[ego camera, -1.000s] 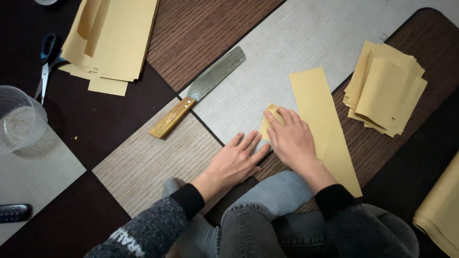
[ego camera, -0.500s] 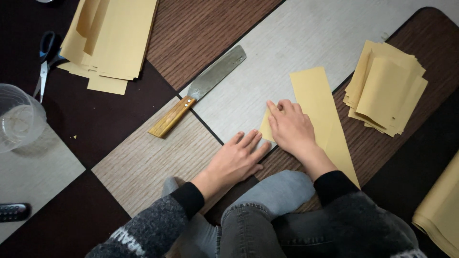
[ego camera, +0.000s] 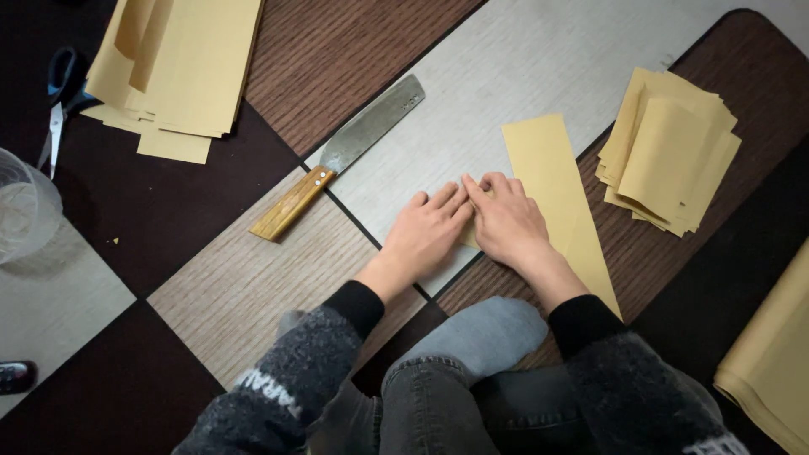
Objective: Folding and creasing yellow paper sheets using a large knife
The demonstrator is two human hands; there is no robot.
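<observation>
A long yellow paper strip lies on the patterned floor in front of me. My right hand presses flat on its folded left edge. My left hand lies flat beside it, fingertips touching the right hand and the fold. A large knife with a wooden handle and a broad steel blade lies on the floor to the upper left of my hands, untouched.
A stack of folded yellow paper pieces sits at the right. Large yellow sheets lie at top left, scissors beside them. A clear plastic cup stands at the left edge. More yellow paper lies at lower right. My knees are below.
My left hand has slid right, up against my right hand on the paper's fold. The right hand has shifted slightly and still presses the strip.
</observation>
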